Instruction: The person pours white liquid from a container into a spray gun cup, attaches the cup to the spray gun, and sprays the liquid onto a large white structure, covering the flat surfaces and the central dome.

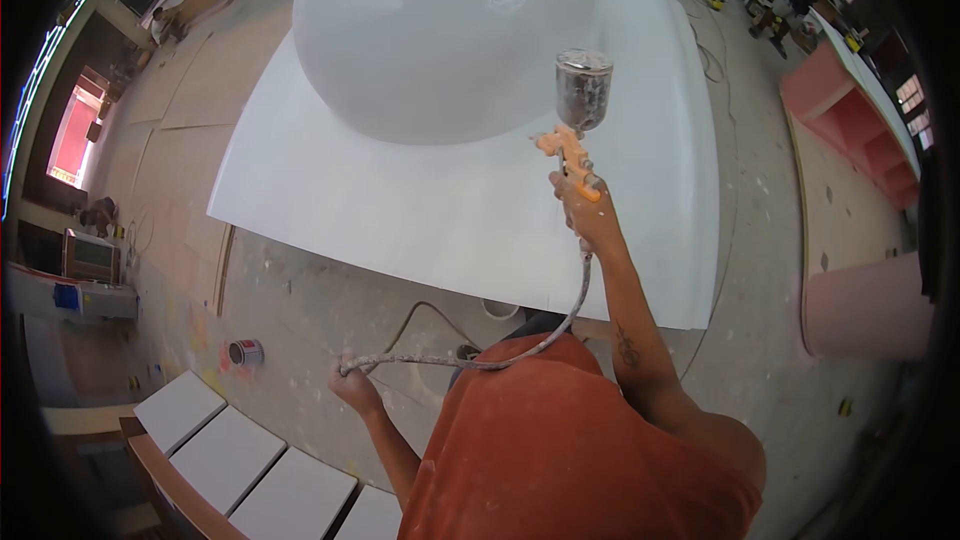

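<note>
My right hand (592,212) is wrapped round the grip of an orange spray gun (568,152), with a paint-spattered metal cup (583,90) upright on top. The gun is held over a white board (420,215) and near a large glossy pale dome (440,40) that rises from it. From the gun's lower end a spattered air hose (500,364) curves down across my front to the left. My left hand (357,385) is closed round that hose, out over the floor. Whether any spray leaves the nozzle I cannot make out.
An open paint can (245,352) stands on the stained floor at left. Several white panels (228,455) lie at lower left. Pink curved furniture (865,305) is at right. Other people (790,5) are in the far background. A white bucket (498,309) sits under the board's edge.
</note>
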`<state>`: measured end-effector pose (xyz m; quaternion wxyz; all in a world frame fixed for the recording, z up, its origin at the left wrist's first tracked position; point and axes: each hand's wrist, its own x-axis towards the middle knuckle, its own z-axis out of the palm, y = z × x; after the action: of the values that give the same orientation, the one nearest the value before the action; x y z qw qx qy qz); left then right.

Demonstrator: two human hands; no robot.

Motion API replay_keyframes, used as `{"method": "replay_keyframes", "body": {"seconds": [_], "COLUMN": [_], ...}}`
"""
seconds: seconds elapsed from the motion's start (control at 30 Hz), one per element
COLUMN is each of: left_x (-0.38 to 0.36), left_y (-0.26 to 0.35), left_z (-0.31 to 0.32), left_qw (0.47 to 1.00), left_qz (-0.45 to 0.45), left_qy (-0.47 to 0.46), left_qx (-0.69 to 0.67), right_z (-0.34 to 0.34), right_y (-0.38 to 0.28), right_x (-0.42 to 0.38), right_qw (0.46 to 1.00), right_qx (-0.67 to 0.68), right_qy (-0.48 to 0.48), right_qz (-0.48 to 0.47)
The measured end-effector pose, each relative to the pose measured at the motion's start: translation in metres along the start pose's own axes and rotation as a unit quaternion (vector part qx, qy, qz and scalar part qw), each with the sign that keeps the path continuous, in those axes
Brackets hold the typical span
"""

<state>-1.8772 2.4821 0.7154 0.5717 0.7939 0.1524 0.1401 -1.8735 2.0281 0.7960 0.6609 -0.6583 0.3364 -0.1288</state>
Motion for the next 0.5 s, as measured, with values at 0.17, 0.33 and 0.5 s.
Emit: {"method": "replay_keyframes", "body": {"seconds": [0.17,0.33,0.5], "left_x": [0.014,0.020,0.006], "left_y": [-0.022,-0.017,-0.018], "left_z": [-0.031,-0.041,-0.029], "left_qw": [0.999,1.000,0.997], "left_qz": [0.016,0.017,0.069], "left_qy": [0.020,0.011,0.004], "left_qx": [-0.018,-0.003,0.021], "right_z": [0.035,0.034,-0.007], "right_y": [0.007,0.014,0.021], "right_x": [-0.025,-0.027,-0.009], "right_qw": [0.993,0.997,0.998], "right_qx": [0.078,0.040,-0.014], "right_qy": [-0.085,-0.051,0.059], "right_qz": [0.019,0.032,0.021]}}
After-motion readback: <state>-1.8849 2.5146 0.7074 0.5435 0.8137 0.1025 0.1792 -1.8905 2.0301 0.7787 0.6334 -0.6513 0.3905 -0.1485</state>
